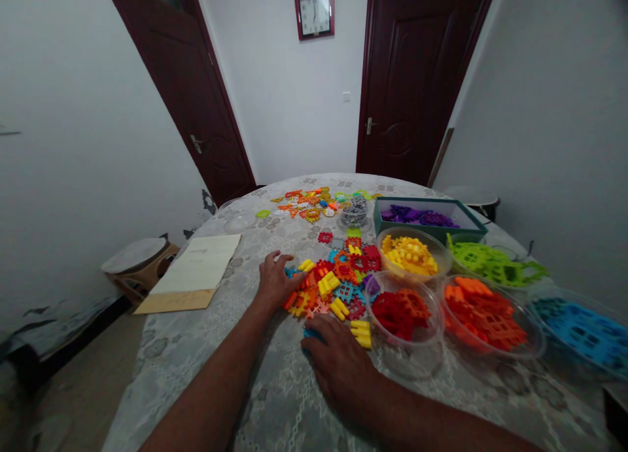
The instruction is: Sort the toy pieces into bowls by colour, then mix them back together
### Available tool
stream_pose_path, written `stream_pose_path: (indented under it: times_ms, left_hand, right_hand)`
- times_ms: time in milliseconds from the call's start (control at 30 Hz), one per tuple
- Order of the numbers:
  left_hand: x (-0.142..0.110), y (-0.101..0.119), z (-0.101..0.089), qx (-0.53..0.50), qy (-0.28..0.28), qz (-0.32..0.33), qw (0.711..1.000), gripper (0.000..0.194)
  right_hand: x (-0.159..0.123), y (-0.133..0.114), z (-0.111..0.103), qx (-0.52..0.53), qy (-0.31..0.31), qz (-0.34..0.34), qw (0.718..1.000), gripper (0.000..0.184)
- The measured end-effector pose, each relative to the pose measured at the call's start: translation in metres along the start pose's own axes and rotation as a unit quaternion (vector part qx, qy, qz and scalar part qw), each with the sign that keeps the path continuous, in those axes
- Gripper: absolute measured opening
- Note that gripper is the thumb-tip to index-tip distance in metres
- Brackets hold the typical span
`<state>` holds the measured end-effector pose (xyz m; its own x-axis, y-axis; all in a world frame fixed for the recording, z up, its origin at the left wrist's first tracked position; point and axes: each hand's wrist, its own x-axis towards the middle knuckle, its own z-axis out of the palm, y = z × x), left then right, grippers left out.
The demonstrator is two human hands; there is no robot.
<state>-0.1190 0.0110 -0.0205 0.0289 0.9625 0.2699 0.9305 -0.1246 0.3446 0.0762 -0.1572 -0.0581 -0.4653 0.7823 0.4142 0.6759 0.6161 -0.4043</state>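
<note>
A mixed heap of plastic building pieces (346, 292) in red, orange, blue and yellow lies on the cloth before me. At its left edge is my left hand (277, 282), fingers apart, the fingertips reaching over the pieces beside red and orange ones. Closer to me, my right hand (338, 360) is curled over a blue plastic piece (313, 335), which shows between thumb and fingers; the rest of it is hidden. Yellow pieces (362, 334) lie just right of that hand, and another yellow piece (328, 283) rests on top of the heap.
Clear tubs hold red (400, 313), orange (485, 314), yellow (409, 256), blue (583, 334) and green pieces (495, 262). Behind them stands a box (432, 233) with purple pieces. Grey pieces (355, 210) and a second heap (309, 203) lie farther back; an open notebook (196, 269) is left.
</note>
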Motion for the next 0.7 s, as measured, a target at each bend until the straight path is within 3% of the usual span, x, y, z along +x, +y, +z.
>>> stream_pose_path:
  times_ms: [100, 400, 700]
  left_hand:
    - [-0.005, 0.002, 0.0, -0.028, 0.01, -0.01, 1.0, 0.066]
    - [-0.014, 0.012, -0.01, -0.051, -0.047, -0.02, 0.997, 0.074]
    - [-0.031, 0.013, -0.019, -0.05, -0.064, 0.0, 0.997, 0.033]
  right_hand:
    - [0.003, 0.001, -0.001, -0.006, 0.006, 0.005, 1.0, 0.039]
    - [0.014, -0.001, -0.012, 0.03, 0.013, -0.023, 0.999, 0.03]
    - [0.014, 0.004, -0.005, 0.031, 0.025, -0.017, 0.999, 0.028]
